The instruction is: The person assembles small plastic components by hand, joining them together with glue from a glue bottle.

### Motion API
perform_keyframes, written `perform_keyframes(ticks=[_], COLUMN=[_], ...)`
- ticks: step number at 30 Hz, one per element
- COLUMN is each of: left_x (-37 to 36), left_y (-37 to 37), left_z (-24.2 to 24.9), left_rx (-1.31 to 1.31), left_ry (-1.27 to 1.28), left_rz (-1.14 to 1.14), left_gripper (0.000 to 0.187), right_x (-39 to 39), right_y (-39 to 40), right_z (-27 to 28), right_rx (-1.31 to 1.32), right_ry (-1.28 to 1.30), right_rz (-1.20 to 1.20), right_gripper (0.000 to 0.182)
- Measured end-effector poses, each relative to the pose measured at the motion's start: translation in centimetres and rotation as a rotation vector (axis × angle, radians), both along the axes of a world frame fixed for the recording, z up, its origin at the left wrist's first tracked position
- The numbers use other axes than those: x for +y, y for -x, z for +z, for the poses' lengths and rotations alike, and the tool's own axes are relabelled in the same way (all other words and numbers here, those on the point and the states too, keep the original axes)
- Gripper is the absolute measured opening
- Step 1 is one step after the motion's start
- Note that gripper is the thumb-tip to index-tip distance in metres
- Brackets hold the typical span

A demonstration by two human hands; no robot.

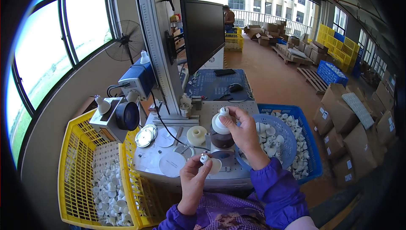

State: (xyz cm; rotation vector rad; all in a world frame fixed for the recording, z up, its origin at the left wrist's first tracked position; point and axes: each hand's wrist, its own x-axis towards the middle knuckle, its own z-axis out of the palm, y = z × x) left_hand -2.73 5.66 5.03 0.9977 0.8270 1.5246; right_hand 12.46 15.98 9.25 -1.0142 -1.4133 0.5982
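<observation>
My right hand (242,128) grips a white plastic lamp housing (218,125) by its narrow neck, wide end down, right over a dark round fixture (222,140) on the machine bench. Lower and to the left, my left hand (195,181) pinches a second white lamp housing (215,166) near its narrow end, where small metal tips show. Both hands are closed. Left of the fixture on the bench sits a cream-coloured plastic ring (196,136). Above and to the left hangs a laser-like head with a round dark lens (127,116).
A yellow crate (67,175) full of white housings stands at left. To the right, a blue crate (315,156) holds more housings and a blue-grey basket (291,139). A monitor (203,33) on an upright column rises behind the bench. Cardboard boxes (349,107) are piled at right; a person (229,19) is far back.
</observation>
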Motion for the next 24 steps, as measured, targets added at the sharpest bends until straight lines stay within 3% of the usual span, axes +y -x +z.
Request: perform_keyframes(ticks=[7,11,13,17,19,20,22,24], left_x=[-0.5,-1.0,-1.5,-2.4,-2.8,-3.0,-3.4,-3.7], left_y=[-0.9,-0.9,-0.6,-0.4,-0.9,-1.2,-1.7,-2.0], left_z=[-0.8,-1.1,-1.5,-2.8,-3.0,-3.1,-3.7,-3.5], left_rx=[-0.012,-0.008,-0.034,-0.048,-0.049,-0.048,-0.048,-0.059], left_ry=[0.057,0.080,0.113,0.186,0.203,0.219,0.209,0.191], left_rz=[-0.085,-0.112,-0.110,-0.140,-0.170,-0.199,-0.222,-0.259], left_gripper=[0.020,0.020,0.019,0.018,0.019,0.019,0.020,0.020], right_x=[-0.9,-0.7,-0.5,1.5,2.4,3.0,3.8,3.7], right_y=[0.6,-0.4,-2.2,-9.1,-11.3,-11.7,-12.2,-11.1], right_z=[0.4,-0.2,-1.0,-3.7,-4.9,-6.1,-8.5,-9.5], right_rx=[-0.137,-0.107,0.202,0.165,-0.509,-0.510,-0.828,-0.914], right_ry=[-0.084,-0.125,-0.111,0.094,0.244,0.246,0.065,0.095], right_rz=[-0.156,-0.095,0.007,-0.135,-0.209,-0.213,-0.116,-0.131], right_gripper=[0.033,0.032,0.030,0.030,0.031,0.031,0.040,0.043])
